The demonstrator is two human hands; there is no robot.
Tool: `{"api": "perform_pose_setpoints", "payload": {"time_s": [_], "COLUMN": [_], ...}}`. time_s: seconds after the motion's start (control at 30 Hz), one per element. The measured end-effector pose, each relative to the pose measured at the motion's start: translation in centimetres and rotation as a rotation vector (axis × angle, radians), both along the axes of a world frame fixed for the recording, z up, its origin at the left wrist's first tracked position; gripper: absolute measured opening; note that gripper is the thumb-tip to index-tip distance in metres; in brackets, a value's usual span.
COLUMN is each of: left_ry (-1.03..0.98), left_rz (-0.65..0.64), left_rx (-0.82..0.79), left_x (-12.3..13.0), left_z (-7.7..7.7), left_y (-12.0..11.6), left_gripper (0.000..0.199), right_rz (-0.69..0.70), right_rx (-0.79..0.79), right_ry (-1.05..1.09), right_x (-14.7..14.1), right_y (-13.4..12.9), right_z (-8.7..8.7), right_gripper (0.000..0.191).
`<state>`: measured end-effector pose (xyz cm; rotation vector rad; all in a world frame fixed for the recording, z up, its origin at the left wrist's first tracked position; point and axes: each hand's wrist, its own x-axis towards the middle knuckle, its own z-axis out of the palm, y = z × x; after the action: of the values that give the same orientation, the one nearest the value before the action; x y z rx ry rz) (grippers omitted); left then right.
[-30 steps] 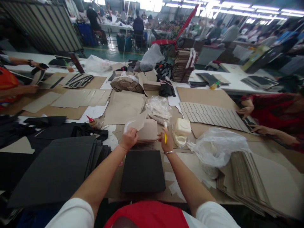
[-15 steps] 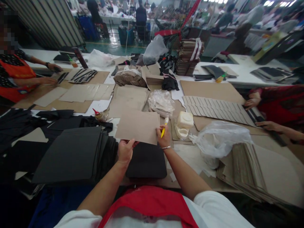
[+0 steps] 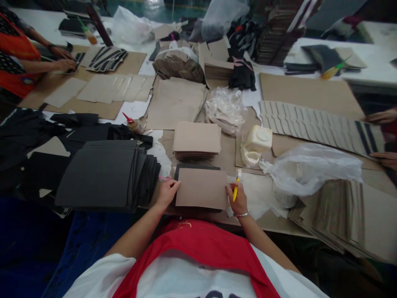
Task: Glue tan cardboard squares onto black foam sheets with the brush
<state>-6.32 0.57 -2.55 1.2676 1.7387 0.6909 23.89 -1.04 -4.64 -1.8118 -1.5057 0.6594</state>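
Observation:
My left hand [image 3: 168,191] pinches the left edge of a brown cardboard sheet [image 3: 202,189]. The sheet lies over a black panel [image 3: 182,167] at the table's front edge, and the panel shows along the far and left sides. In my right hand [image 3: 238,200] is a yellow-handled brush [image 3: 235,192], bristles pointing away from me. Fingers of that hand also touch the sheet's right edge. Just beyond is a stack of similar cardboard sheets [image 3: 197,138]. To the left sits a thick pile of black panels [image 3: 99,174].
An off-white plastic container [image 3: 259,138] with a cut opening stands right of the stack. Beyond my right hand lie a clear plastic bag [image 3: 313,165] and a large cardboard pile [image 3: 335,215]. A red-tipped glue bottle [image 3: 133,124] is at left. Co-workers' hands [image 3: 63,60] work at both sides.
The cardboard sheet has come down toward me from above the stack onto the black panel, with both hands on it. My view has tilted downward. The brush stays in my right hand.

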Motion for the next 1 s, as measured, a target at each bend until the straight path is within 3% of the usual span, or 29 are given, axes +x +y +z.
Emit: {"api": "perform_pose_setpoints", "payload": {"time_s": [0.13,0.4,0.67,1.0], "left_ry": [0.114,0.189,0.161,0.207], "left_rz": [-0.014,-0.005,0.015,-0.063], "left_rx": [-0.005,-0.077,-0.094,-0.136], "left_x": [-0.9,-1.7,-1.9,-2.0], "left_z": [-0.8,-3.0,-4.0,-4.8], "left_y": [1.5,2.8,3.1,3.4], "left_gripper": [0.032,0.029,0.029,0.034], "right_rz": [0.044,0.074,0.091,0.168], "right_rx": [0.036,0.04,-0.026,-0.115], "right_ry": [-0.162,-0.235,-0.33,-0.41], "right_x": [-1.1,-2.0,-2.5,-2.6], "right_y": [0.0,1.2,1.9,2.2], "right_z": [-1.3,-2.9,-3.1,-2.3], "right_gripper": [0.029,0.031,0.029,0.021]}}
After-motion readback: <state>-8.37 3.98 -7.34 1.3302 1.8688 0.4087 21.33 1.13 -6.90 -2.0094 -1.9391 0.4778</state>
